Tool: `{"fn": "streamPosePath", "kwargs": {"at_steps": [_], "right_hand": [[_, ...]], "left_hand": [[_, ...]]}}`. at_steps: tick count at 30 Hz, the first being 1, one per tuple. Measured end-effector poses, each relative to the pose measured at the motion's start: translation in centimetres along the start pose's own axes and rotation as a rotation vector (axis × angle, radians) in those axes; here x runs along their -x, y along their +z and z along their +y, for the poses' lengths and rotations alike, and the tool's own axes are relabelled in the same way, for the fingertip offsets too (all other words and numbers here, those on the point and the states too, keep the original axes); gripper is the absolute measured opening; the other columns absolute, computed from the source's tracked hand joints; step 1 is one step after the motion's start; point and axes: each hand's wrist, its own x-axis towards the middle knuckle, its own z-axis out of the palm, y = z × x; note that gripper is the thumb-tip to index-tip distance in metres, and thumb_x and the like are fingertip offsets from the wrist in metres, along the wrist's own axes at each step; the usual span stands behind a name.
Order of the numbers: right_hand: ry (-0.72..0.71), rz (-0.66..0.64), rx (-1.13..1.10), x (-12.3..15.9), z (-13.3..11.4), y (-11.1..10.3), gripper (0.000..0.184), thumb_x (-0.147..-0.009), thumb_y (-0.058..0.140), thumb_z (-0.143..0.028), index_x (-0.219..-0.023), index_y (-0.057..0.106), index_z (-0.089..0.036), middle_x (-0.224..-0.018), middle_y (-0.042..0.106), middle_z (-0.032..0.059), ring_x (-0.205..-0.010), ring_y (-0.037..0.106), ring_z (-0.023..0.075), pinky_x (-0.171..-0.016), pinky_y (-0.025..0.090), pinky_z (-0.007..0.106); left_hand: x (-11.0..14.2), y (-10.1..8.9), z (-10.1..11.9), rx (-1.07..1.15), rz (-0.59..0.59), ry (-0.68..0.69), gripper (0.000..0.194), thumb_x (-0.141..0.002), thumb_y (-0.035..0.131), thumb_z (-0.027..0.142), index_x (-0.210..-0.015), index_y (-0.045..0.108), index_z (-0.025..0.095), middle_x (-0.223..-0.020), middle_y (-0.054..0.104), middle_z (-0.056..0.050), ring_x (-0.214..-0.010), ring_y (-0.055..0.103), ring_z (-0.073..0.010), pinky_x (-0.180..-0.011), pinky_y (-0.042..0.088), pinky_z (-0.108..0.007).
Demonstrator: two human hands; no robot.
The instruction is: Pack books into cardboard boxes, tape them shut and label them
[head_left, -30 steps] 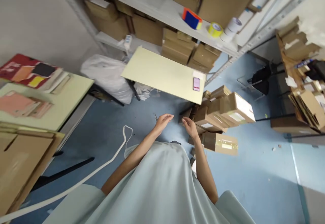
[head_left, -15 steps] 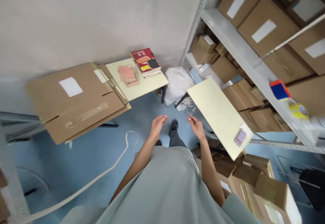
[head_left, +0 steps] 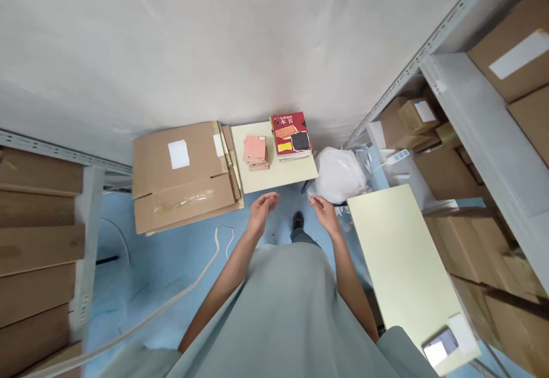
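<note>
My left hand [head_left: 261,213] hovers in front of the near edge of a small cream table [head_left: 253,183], its fingers loosely curved and nothing in them. Level with it, my right hand [head_left: 325,213] is likewise open and bare, in front of a white plastic bag [head_left: 341,175]. A gap separates the two hands. On the cream table lie a small stack of pink booklets [head_left: 255,148] and, to their right, a stack of books with a red cover [head_left: 290,134] on top. Flattened cardboard boxes [head_left: 180,175] rest at the left.
At the right stands a second cream table [head_left: 398,246] with a phone [head_left: 441,345] on it. Metal shelves hold cardboard boxes on the right [head_left: 458,138] and left [head_left: 40,246]. A white cable [head_left: 189,287] runs across the blue floor.
The view has swung to the right-hand shelf's left, so the books and flattened boxes sit further right in view and the left shelf's boxes show. Both hands stay apart and free.
</note>
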Motion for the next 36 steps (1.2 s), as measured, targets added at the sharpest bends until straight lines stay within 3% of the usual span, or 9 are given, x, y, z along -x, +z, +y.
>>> {"fn": "streamPosePath", "kwargs": {"at_steps": [6, 10, 17, 22, 26, 30, 33, 36], "right_hand": [[0.039, -0.083, 0.023, -8.3, 0.4, -2.7, 0.061, -0.097, 0.062, -0.078, -0.118, 0.079, -0.024, -0.127, 0.084, 0.0151, -0.118, 0.082, 0.0336, -0.11, 0.063, 0.049], [0.074, -0.12, 0.113, -13.4, 0.6, -3.6, 0.053, -0.099, 0.062, -0.071, -0.113, 0.08, -0.023, -0.123, 0.085, 0.0142, -0.114, 0.083, 0.0322, -0.111, 0.062, 0.049], [0.109, -0.11, 0.207, -20.9, -0.1, -2.7, 0.046, -0.101, 0.062, -0.059, -0.121, 0.08, -0.022, -0.133, 0.082, 0.0142, -0.124, 0.079, 0.0313, -0.115, 0.059, 0.046], [0.085, -0.109, 0.299, -24.7, -1.4, -1.0, 0.046, -0.102, 0.064, -0.05, -0.138, 0.075, -0.024, -0.146, 0.077, 0.0112, -0.133, 0.074, 0.0306, -0.118, 0.058, 0.047], [0.032, -0.141, 0.35, -26.7, -2.4, 0.6, 0.051, -0.104, 0.059, -0.043, -0.15, 0.068, -0.022, -0.161, 0.067, 0.0103, -0.148, 0.063, 0.0276, -0.121, 0.055, 0.043], [0.032, -0.097, 0.412, -27.0, -2.9, 1.9, 0.051, -0.105, 0.06, -0.042, -0.152, 0.068, -0.023, -0.163, 0.065, 0.0105, -0.154, 0.058, 0.0275, -0.132, 0.043, 0.045], [0.014, -0.056, 0.427, -25.9, -2.9, 2.1, 0.05, -0.105, 0.061, -0.042, -0.151, 0.07, -0.024, -0.162, 0.065, 0.0105, -0.152, 0.06, 0.0284, -0.132, 0.043, 0.046], [0.054, -0.022, 0.419, -24.0, -2.4, 1.9, 0.047, -0.103, 0.063, -0.043, -0.144, 0.074, -0.022, -0.155, 0.071, 0.0125, -0.145, 0.066, 0.03, -0.125, 0.051, 0.047]], "left_hand": [[-5.3, 3.3, 3.0, -0.022, 0.046, -0.02, 0.061, -0.075, 0.084, 0.07, -0.112, 0.078, 0.022, -0.131, 0.081, -0.016, -0.123, 0.076, -0.0346, -0.114, 0.057, -0.051], [-7.3, 3.7, 3.8, -0.025, 0.068, -0.038, 0.06, -0.078, 0.084, 0.067, -0.117, 0.078, 0.022, -0.135, 0.079, -0.016, -0.125, 0.075, -0.0339, -0.115, 0.056, -0.051], [-12.7, 2.2, 3.5, -0.051, 0.138, -0.093, 0.052, -0.075, 0.082, 0.052, -0.117, 0.078, 0.021, -0.137, 0.077, -0.017, -0.125, 0.074, -0.0337, -0.111, 0.059, -0.052], [-17.5, 3.1, 3.9, -0.127, 0.123, -0.087, 0.055, -0.083, 0.076, 0.043, -0.133, 0.075, 0.022, -0.153, 0.07, -0.017, -0.137, 0.067, -0.0362, -0.118, 0.054, -0.054], [-20.2, 4.7, 4.4, -0.248, 0.028, 0.004, 0.069, -0.086, 0.078, 0.038, -0.152, 0.064, 0.022, -0.174, 0.051, -0.016, -0.163, 0.044, -0.0368, -0.134, 0.037, -0.053], [-21.2, 5.5, 4.1, -0.322, -0.084, 0.152, 0.071, -0.087, 0.08, 0.037, -0.155, 0.063, 0.021, -0.171, 0.053, -0.016, -0.17, 0.032, -0.0358, -0.142, 0.016, -0.049], [-20.9, 5.2, 3.1, -0.314, -0.092, 0.185, 0.07, -0.088, 0.079, 0.038, -0.154, 0.064, 0.021, -0.168, 0.057, -0.017, -0.169, 0.034, -0.0362, -0.142, 0.018, -0.05], [-20.2, 4.2, 1.6, -0.346, -0.097, 0.193, 0.067, -0.091, 0.076, 0.038, -0.154, 0.063, 0.02, -0.165, 0.059, -0.018, -0.165, 0.042, -0.0373, -0.139, 0.029, -0.056]]}}
